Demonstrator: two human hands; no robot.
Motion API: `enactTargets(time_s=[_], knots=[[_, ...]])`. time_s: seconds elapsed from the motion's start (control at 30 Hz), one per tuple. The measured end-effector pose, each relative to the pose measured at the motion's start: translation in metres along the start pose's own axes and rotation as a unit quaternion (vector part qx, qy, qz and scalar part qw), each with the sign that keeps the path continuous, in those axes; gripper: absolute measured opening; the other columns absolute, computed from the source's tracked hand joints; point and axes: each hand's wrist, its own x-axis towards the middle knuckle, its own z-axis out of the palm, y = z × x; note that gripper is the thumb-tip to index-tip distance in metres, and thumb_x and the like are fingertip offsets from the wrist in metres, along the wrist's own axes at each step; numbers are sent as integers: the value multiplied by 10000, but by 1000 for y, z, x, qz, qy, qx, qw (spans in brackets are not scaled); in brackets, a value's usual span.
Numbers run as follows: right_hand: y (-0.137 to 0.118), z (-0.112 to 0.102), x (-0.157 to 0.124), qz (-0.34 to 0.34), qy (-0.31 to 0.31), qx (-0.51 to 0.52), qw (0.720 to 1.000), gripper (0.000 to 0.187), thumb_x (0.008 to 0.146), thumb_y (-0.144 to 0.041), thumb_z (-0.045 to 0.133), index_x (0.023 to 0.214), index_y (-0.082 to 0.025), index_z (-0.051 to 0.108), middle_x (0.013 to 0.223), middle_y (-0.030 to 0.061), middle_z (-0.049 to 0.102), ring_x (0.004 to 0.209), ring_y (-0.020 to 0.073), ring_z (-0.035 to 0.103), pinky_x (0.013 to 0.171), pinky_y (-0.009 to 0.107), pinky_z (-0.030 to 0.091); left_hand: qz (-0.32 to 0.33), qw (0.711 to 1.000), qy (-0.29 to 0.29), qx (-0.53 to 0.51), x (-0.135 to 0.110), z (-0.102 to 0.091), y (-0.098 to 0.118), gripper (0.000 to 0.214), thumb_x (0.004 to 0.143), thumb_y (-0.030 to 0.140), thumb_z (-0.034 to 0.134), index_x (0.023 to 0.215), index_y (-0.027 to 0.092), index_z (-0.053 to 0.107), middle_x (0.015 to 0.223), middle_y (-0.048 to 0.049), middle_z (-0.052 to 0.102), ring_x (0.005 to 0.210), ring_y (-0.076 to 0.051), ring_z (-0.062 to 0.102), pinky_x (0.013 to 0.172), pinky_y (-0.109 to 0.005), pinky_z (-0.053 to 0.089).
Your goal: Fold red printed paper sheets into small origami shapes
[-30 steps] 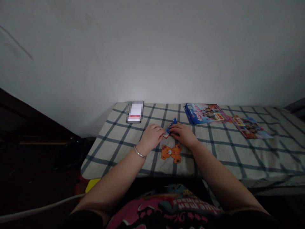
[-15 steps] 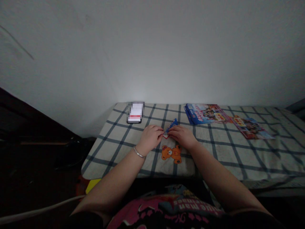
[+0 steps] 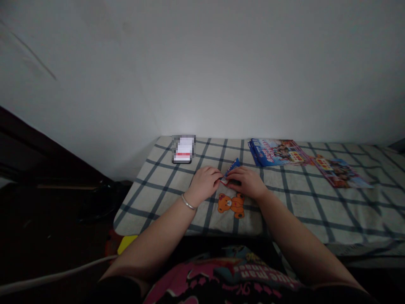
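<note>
A small folded piece of blue and red printed paper [image 3: 230, 169] lies on the checked cloth between my two hands. My left hand [image 3: 204, 184], with a silver bracelet on its wrist, has its fingers curled and pinches the paper's left end. My right hand [image 3: 247, 181] rests curled over the paper's right side and presses it down. Most of the paper is hidden under my fingers; only a blue tip sticks out at the top.
The checked cloth [image 3: 284, 202] covers a table against a white wall, with an orange bear print [image 3: 231, 204] near my hands. A phone [image 3: 183, 149] lies at the back left. Colourful leaflets [image 3: 275, 152] and another leaflet [image 3: 343, 172] lie at the back right.
Both hands stay on the folded paper and shift their fingers only slightly. My head has turned a little, so everything sits a bit further right in view.
</note>
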Motion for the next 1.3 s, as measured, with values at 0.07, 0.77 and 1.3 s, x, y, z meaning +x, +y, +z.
enactTargets(time_s=[0.07,0.77,1.3], knots=[[0,1,0,5,-3,-5,1000,232,832,-376,682,1038,-277,718,1088,37,704,1014,225,626,885,384,507,11,1000,-7,12,1,-2,0,186,879,196,568,1025,207,683,1052,-44,681,1025,-220,571,924,-394,460],[-7,4,4,17,-22,-88,996,214,929,-328,546,1033,-239,710,1061,57,701,998,214,605,822,329,493,6,999,12,43,6,5,0,115,931,206,522,945,177,632,817,-42,687,825,-207,626,791,-354,498],[-5,0,2,35,-6,-71,997,168,912,-270,567,926,-231,729,1007,53,706,976,211,595,826,336,482,75,997,-11,-2,-2,-7,-3,183,851,203,559,944,194,717,1042,-36,707,1014,-222,591,910,-406,488]])
